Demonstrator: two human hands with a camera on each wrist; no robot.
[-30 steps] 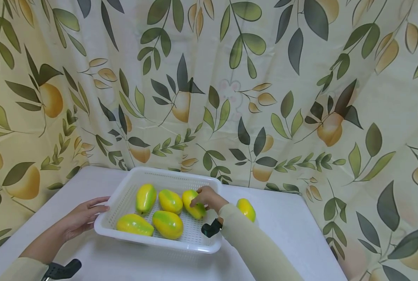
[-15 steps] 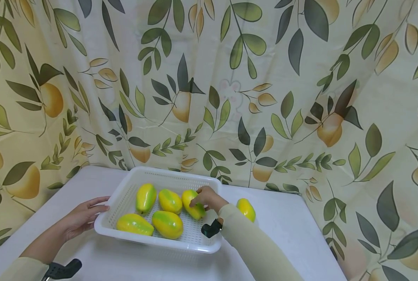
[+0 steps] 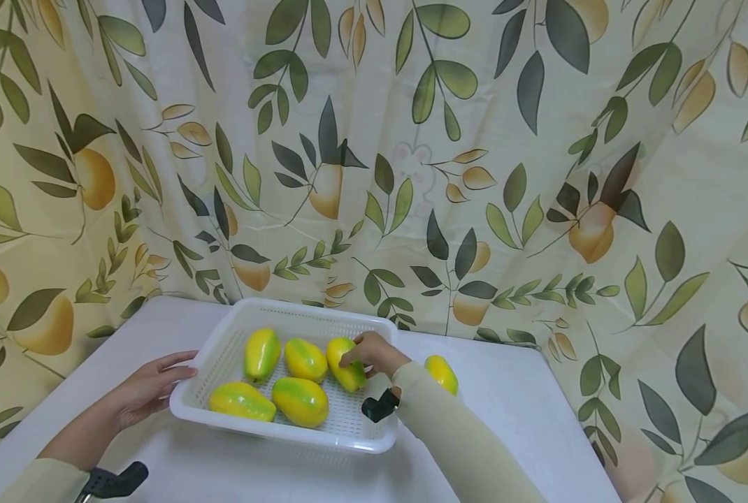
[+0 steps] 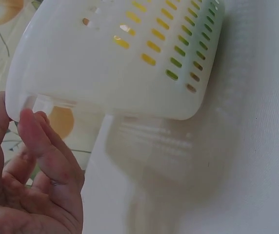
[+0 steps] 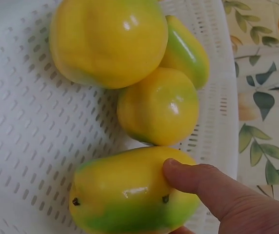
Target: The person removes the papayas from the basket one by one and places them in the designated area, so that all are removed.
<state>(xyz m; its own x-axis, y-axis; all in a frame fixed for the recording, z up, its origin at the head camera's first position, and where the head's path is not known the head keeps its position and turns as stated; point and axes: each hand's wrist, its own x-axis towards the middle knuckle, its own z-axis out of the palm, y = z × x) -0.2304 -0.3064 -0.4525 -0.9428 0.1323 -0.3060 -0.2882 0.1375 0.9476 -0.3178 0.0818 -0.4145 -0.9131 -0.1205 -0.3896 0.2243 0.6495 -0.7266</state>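
Note:
A white plastic basket (image 3: 188,405) with slotted walls stands on the table, holding several glossy yellow-green papayas, among them one lying at the front (image 3: 300,402). My right hand (image 3: 379,355) reaches over the basket's right end and grips the rightmost papaya (image 5: 125,195). In the right wrist view the thumb presses on its upper side; the other fingers are mostly hidden beneath it. At the opposite end, my left hand (image 3: 154,388) pinches the basket's rim (image 4: 13,97), thumb on the outer edge and fingertips tucked under it.
Another papaya (image 3: 442,374) lies on the white-covered table (image 3: 506,419) right of the basket, partly behind the right sleeve. A leaf-and-fruit patterned curtain (image 3: 374,265) hangs along the back and sides. Black camera mounts (image 3: 380,405) sit on both wrists.

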